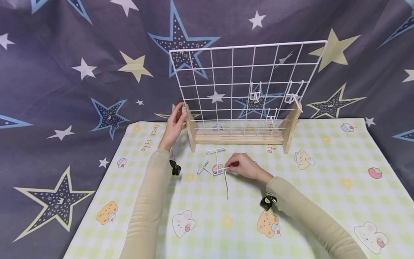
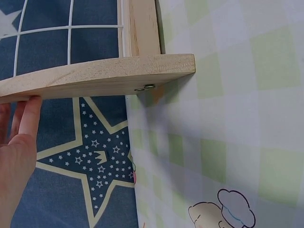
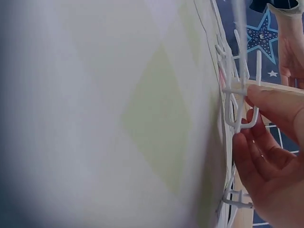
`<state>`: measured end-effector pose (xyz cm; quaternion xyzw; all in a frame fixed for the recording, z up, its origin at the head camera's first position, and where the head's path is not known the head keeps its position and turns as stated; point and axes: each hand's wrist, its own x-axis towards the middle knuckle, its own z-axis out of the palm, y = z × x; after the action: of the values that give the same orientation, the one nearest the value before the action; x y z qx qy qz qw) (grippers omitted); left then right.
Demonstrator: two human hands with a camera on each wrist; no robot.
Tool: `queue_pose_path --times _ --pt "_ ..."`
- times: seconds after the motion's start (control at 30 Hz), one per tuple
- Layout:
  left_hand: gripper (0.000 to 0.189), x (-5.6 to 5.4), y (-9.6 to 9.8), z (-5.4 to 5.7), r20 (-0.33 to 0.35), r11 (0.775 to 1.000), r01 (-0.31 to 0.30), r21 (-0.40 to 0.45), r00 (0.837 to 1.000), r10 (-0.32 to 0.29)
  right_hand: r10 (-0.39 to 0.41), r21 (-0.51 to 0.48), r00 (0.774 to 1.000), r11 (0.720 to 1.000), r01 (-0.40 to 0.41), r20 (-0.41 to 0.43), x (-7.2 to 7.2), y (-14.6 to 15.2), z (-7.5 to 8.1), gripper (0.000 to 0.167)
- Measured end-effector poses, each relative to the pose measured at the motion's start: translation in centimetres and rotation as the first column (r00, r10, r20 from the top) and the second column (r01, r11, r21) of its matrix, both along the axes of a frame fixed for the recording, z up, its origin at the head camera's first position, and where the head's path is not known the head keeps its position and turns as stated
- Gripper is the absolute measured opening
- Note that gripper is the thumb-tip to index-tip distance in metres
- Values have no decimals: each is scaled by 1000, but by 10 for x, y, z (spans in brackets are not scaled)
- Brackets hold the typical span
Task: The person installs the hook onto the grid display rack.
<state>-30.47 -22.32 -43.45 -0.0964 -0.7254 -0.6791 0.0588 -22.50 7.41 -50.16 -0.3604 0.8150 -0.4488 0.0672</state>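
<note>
A white wire grid rack (image 1: 233, 85) stands at the back of the table in a wooden base (image 1: 239, 139). My left hand (image 1: 174, 126) holds the rack's left wooden upright (image 1: 191, 131) near its top. In the left wrist view, its fingertips (image 2: 32, 107) rest against the outer face of that wood. My right hand (image 1: 246, 166) pinches a white wire hook (image 3: 246, 125) between thumb and fingers, low over the cloth in front of the rack. The hook's long prong (image 1: 227, 187) points toward the near edge. Loose white hooks (image 1: 215, 151) lie just beyond and left of it.
Three white hooks hang on the grid's right half: one near the middle (image 1: 254, 95), one by the right upright (image 1: 292, 96) and one lower (image 1: 271, 117). A green checked cloth (image 1: 136, 216) covers the table. Behind stands a dark star-patterned curtain (image 1: 77, 39).
</note>
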Motion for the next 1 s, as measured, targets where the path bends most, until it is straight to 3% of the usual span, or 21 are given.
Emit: queue_pose_path --times 0.2,0.33,0.67,1.0 --pt "51 0 2 3 -14 1000 2 4 1000 -2 -49 -35 999 998 49 20 -2 4 -1 9" --pt "51 2 1 2 -6 1000 6 2 1000 -6 -82 -72 993 993 89 88 0 5 -3 10" --pt "52 9 -4 -6 10 999 -9 -48 1000 10 -116 -132 976 981 142 185 9 5 -6 12" --pt "51 1 -2 -4 -12 999 -7 -38 1000 6 -178 -190 959 956 221 221 7 13 5 14"
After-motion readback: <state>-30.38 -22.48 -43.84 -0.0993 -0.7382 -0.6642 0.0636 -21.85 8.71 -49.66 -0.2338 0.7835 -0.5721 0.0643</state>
